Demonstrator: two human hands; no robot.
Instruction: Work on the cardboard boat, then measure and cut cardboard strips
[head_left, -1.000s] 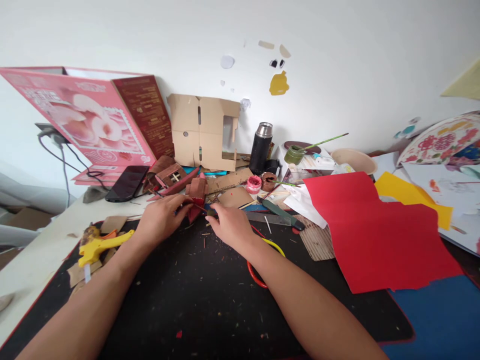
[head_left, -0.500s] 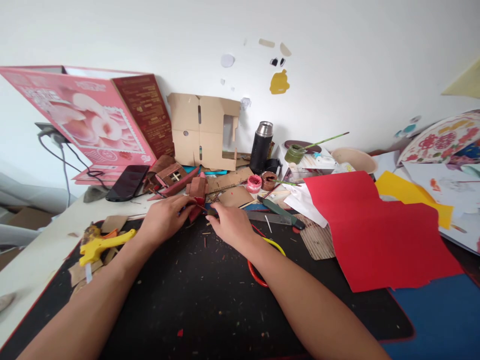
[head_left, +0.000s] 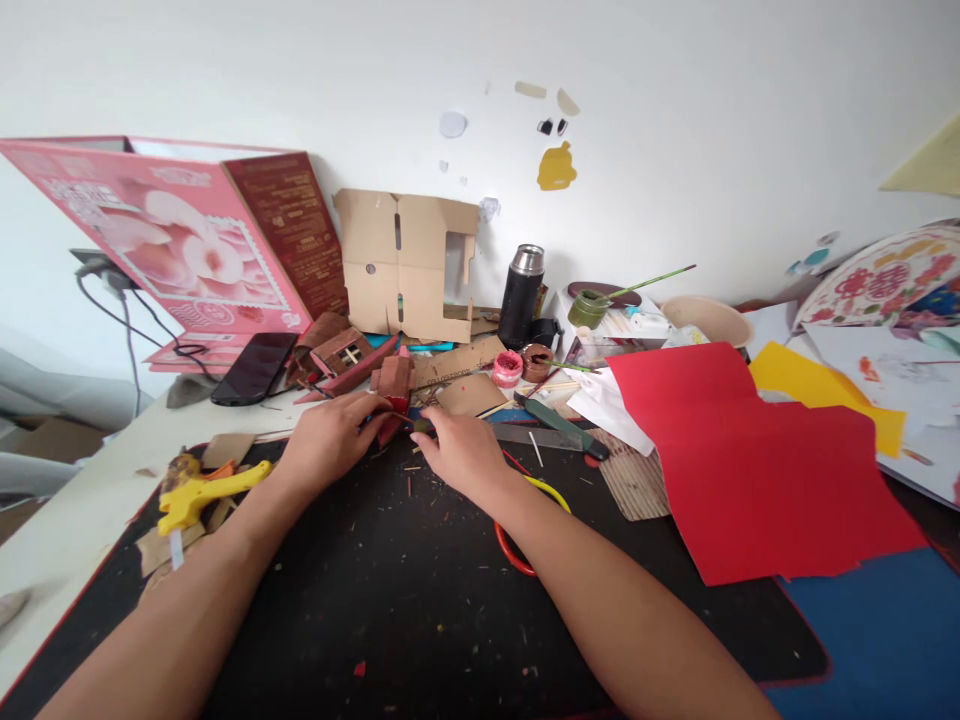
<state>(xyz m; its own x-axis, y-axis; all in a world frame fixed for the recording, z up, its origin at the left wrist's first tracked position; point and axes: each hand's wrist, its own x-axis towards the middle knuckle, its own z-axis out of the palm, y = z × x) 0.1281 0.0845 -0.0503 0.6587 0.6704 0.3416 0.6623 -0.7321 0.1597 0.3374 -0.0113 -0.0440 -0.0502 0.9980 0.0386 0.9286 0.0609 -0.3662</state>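
My left hand (head_left: 330, 438) is closed, thumb and fingers pinching the end of a thin reddish-brown strip (head_left: 400, 414). The strip runs across to my right hand (head_left: 465, 455), whose thumb and fingers are bent together around a small dark piece (head_left: 424, 426) at its other end. What exactly that piece is, I cannot make out. Just behind the fingers stands a small red-brown model building (head_left: 394, 375). Beneath my right forearm lies a red and yellow loop (head_left: 517, 560), partly covered. A green-handled knife or saw (head_left: 562, 428) rests beside my right hand.
A yellow glue gun (head_left: 199, 495) lies by my left forearm among cardboard scraps. Open pink (head_left: 508, 370) and brown (head_left: 537, 363) paint pots stand behind, near a black flask (head_left: 521, 295). Red paper (head_left: 780, 480) spreads on the right. A phone (head_left: 255, 368) is at the left.
Hardly anything differs. Both hands hold nearly the same pose at the strip, and the view has shifted very slightly.
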